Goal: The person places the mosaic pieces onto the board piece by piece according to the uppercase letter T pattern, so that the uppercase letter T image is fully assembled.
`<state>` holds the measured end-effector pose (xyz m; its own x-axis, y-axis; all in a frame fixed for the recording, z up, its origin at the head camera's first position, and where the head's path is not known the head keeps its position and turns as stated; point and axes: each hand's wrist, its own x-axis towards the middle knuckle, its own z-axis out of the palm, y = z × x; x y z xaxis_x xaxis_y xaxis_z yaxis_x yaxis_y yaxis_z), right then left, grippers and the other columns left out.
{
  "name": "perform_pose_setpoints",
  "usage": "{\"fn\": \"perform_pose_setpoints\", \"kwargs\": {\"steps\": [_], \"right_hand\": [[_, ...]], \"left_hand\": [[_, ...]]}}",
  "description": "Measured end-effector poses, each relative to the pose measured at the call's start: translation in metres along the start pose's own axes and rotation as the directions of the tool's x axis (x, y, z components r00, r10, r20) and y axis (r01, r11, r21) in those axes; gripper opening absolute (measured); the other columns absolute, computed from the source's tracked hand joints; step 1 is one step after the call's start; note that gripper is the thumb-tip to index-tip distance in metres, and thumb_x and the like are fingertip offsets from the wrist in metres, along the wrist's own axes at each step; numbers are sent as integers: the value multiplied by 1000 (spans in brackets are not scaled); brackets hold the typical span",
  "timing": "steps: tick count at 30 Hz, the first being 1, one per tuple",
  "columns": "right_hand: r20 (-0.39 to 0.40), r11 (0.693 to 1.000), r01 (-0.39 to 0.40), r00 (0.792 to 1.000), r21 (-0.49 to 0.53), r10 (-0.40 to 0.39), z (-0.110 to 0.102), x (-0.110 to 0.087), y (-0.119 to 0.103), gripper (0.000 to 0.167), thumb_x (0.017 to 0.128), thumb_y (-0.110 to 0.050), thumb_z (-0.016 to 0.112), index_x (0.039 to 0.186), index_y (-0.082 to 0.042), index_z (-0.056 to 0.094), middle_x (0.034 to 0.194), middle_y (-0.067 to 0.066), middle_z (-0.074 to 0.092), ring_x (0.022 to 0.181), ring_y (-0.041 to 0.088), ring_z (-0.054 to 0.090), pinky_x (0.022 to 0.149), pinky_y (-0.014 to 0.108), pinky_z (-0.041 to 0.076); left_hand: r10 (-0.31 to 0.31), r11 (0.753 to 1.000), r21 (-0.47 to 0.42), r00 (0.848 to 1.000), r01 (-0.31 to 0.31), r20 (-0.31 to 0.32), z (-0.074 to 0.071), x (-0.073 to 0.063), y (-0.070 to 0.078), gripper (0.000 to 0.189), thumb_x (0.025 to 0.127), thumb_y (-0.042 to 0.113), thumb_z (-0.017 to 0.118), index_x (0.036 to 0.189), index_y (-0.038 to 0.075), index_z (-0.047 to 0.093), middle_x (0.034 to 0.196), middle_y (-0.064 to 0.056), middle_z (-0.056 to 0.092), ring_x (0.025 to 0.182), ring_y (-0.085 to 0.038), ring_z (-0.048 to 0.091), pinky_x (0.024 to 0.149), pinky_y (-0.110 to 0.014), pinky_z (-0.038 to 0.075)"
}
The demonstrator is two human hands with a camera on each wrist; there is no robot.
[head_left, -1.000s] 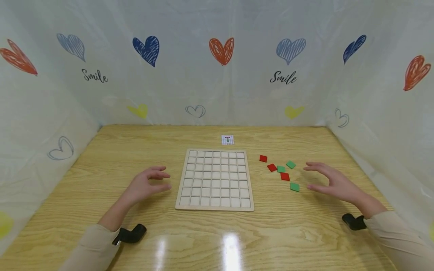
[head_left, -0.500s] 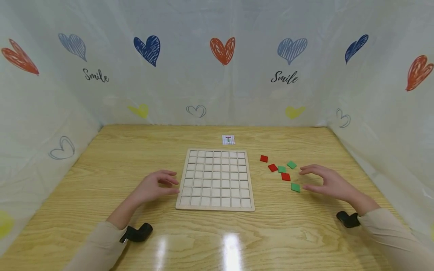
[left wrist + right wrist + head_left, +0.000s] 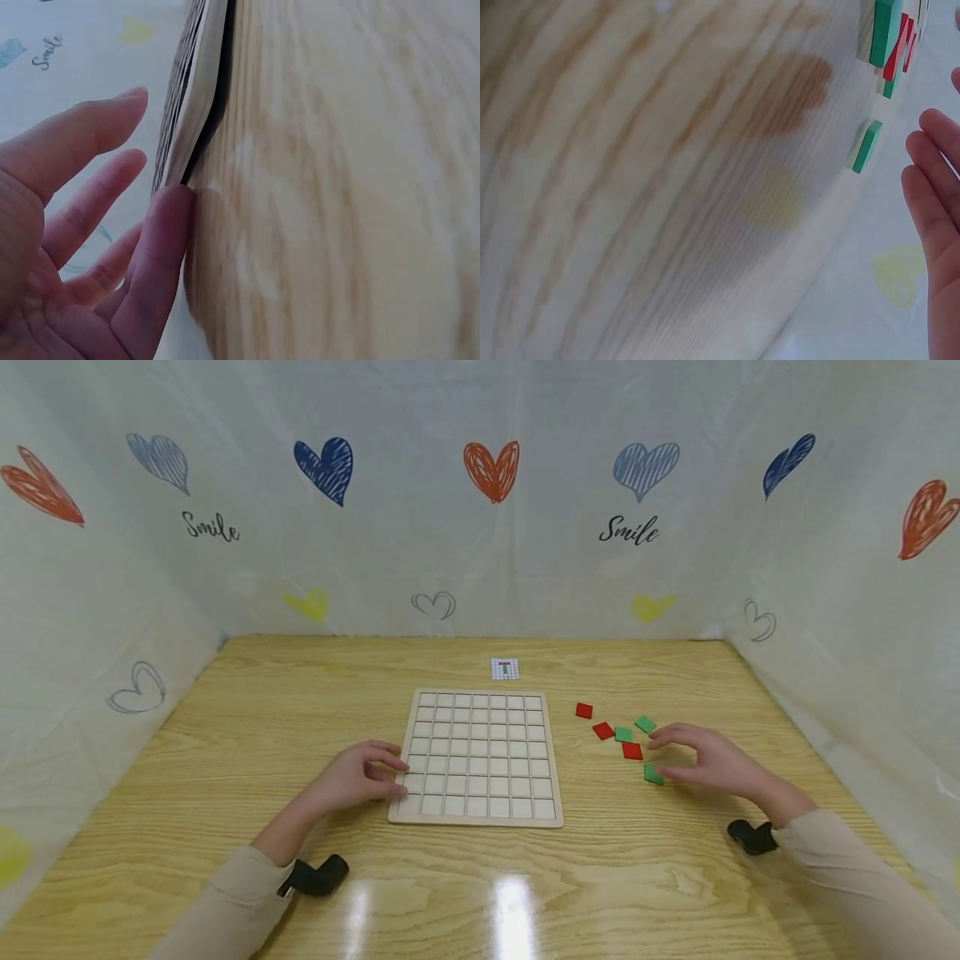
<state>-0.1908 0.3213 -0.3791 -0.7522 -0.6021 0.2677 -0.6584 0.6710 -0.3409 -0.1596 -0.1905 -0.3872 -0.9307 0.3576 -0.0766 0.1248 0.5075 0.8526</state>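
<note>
A pale wooden grid board (image 3: 476, 822) with square recesses lies flat on the table. At its left edge is my left hand (image 3: 356, 779), its fingers loosely bent and the thumb apart over the near left corner. In the left wrist view a fingertip (image 3: 171, 206) appears to touch the board's rim (image 3: 206, 90). My right hand (image 3: 712, 764) hovers by the small square tiles, thumb and fingers spread with nothing between them. Its thumb partly hides the nearest green tile (image 3: 651, 774). Close by lie a red tile (image 3: 632, 751) and another green tile (image 3: 645, 724).
More tiles lie to the board's right: a red tile (image 3: 584, 711), a second red tile (image 3: 603, 731) and a green tile (image 3: 623, 734). Behind the board is a small printed card (image 3: 506, 669) with a T-shaped pattern. White sheeting (image 3: 480, 552) with hearts encloses the table.
My left hand has moved right to the board's left edge. My right hand has moved left to the tiles, its thumb now over the nearest green one. Board and tiles stay put.
</note>
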Motion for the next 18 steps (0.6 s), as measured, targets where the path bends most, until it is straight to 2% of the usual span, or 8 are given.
{"fn": "perform_pose_setpoints", "kwargs": {"steps": [4, 9, 14, 18], "right_hand": [[16, 1000, -9, 1000, -2, 9, 2, 4, 1, 29, 74, -14, 80, 100, -11, 69, 106, 1, 63, 99, 25, 58, 83, 30, 45], [31, 1000, -12, 999, 13, 12, 5, 9, 2, 26, 74, -14, 79, 98, -12, 69, 102, -3, 64, 99, 23, 58, 82, 35, 46], [40, 999, -1, 999, 37, 0, 8, 15, 1, 24, 73, -13, 80, 95, -13, 70, 96, -8, 63, 95, 19, 59, 81, 35, 46], [54, 999, 1, 999, 54, -4, 11, 20, 1, 22, 74, -13, 79, 94, -12, 70, 93, -8, 63, 91, 18, 59, 79, 37, 46]], "left_hand": [[-20, 1000, 15, 1000, 20, 12, 2, -2, 0, 33, 74, 15, 80, 101, -1, 69, 133, -24, 43, 85, -19, 64, 73, -29, 50], [-15, 1000, 15, 1000, 15, 19, 4, -2, -1, 33, 72, 13, 81, 100, -2, 70, 135, -25, 40, 81, -18, 64, 70, -28, 50], [-48, 998, 33, 999, 48, -5, 8, -4, 3, 34, 71, 10, 81, 101, -3, 70, 138, -25, 40, 80, -16, 64, 69, -27, 50], [-85, 995, 55, 996, 87, -32, 11, -5, 6, 34, 71, 11, 81, 101, -2, 71, 139, -23, 40, 82, -15, 64, 73, -29, 50]]}}
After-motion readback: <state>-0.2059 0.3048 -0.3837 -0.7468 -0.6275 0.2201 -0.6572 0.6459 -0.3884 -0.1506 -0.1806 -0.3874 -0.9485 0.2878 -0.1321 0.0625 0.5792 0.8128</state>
